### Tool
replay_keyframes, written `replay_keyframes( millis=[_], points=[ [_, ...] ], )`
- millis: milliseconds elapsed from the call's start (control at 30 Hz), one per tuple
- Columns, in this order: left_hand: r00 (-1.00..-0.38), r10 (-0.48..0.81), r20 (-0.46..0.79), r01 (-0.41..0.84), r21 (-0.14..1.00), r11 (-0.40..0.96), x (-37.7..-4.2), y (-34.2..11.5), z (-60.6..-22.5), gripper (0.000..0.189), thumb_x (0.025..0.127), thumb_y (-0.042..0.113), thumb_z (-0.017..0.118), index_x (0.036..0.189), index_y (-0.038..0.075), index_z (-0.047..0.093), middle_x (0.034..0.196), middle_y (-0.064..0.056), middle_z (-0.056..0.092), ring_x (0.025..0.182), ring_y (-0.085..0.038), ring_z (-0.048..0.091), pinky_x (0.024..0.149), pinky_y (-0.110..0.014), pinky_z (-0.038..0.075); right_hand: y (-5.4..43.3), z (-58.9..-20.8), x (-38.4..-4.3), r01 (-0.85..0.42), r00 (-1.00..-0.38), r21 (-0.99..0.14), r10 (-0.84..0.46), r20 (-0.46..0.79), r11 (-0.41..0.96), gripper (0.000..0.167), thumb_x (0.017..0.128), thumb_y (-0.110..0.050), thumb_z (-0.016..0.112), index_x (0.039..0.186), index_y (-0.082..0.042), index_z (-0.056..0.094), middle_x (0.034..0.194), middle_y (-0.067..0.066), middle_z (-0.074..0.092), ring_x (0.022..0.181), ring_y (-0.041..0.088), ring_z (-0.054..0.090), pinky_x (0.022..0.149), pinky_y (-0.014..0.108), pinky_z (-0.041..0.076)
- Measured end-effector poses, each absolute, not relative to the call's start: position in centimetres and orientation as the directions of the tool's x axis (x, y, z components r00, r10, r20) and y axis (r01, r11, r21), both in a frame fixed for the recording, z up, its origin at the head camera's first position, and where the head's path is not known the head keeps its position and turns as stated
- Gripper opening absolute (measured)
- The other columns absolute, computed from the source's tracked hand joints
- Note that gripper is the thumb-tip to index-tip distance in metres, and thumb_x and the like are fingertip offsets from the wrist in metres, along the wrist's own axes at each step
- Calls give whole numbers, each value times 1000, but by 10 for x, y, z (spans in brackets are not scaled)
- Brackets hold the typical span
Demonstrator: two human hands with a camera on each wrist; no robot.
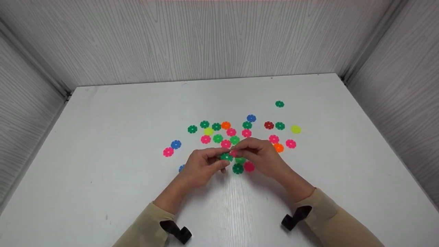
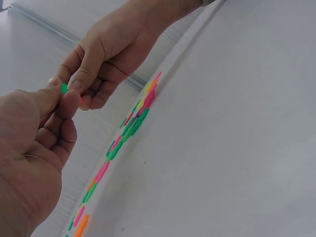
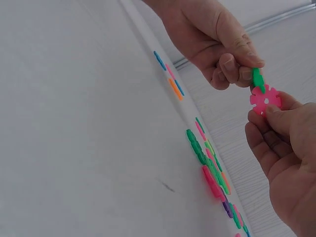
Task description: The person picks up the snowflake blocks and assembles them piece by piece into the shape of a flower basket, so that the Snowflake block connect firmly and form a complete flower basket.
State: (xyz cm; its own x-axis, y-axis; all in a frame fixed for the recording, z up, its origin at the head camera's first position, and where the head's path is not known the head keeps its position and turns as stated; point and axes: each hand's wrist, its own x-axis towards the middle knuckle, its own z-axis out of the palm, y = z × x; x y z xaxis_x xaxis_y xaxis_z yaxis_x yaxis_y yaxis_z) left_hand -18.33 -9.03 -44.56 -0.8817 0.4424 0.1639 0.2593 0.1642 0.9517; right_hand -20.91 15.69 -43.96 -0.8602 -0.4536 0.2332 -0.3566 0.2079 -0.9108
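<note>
My left hand pinches a green notched plastic disc between thumb and fingers, close over the table. From the other side my right hand pinches a pink notched disc by its edge. In the right wrist view the two discs meet edge to edge and stand crosswise, the green one seen nearly edge-on above the pink. Only a sliver of the green disc shows between the fingers in the left wrist view. Just below the hands lie a dark green disc and a red-pink disc.
Several loose discs are spread over the white table, among them an orange disc, a yellow disc and a blue disc. One green disc lies farther back. Grey wood-grain panels enclose the table behind and at both sides.
</note>
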Motion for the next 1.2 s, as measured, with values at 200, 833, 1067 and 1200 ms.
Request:
replay_keyframes(
  millis=[200, 833, 1067, 1200],
  points=[
    [-893, 422, 156, 230, 964, 130, -185, -86, -449, 44, 97, 21, 80, 140, 13, 71, 105, -16, 77, 87, -22, 75, 84, -31, 62, 162, -440, -211, -322, -880, -922, -428, 206, 218, 28, 99, -10, 76, 127, -15, 77, 115, 2, 75, 107, 22, 71, 90, 32, 61],
    [-973, 217, 74, 95, 992, 87, -191, -99, -456, 48, 95, 18, 82, 140, 8, 69, 108, -7, 75, 93, -27, 76, 91, -31, 61, 204, -444, -222, -326, -837, -717, -541, -84, 616, 37, 86, -23, 90, 121, -26, 80, 110, -8, 70, 105, 17, 66, 87, 33, 61],
    [-971, 220, 89, 102, 994, 46, -188, -96, -455, 45, 95, 13, 82, 138, 7, 69, 106, -11, 73, 93, -28, 76, 92, -34, 61, 199, -444, -220, -368, -828, -679, -557, -71, 635, 32, 85, -26, 92, 114, -27, 78, 107, -10, 68, 103, 15, 66, 86, 31, 61],
    [-971, 222, 92, 96, 995, 7, -187, -93, -455, 44, 96, 13, 81, 138, 6, 68, 103, -15, 72, 93, -29, 78, 94, -35, 60, 196, -441, -218, -322, -855, -749, -517, -32, 578, 25, 89, -25, 88, 112, -26, 77, 105, -10, 71, 99, 17, 67, 85, 31, 61]
  ],
)
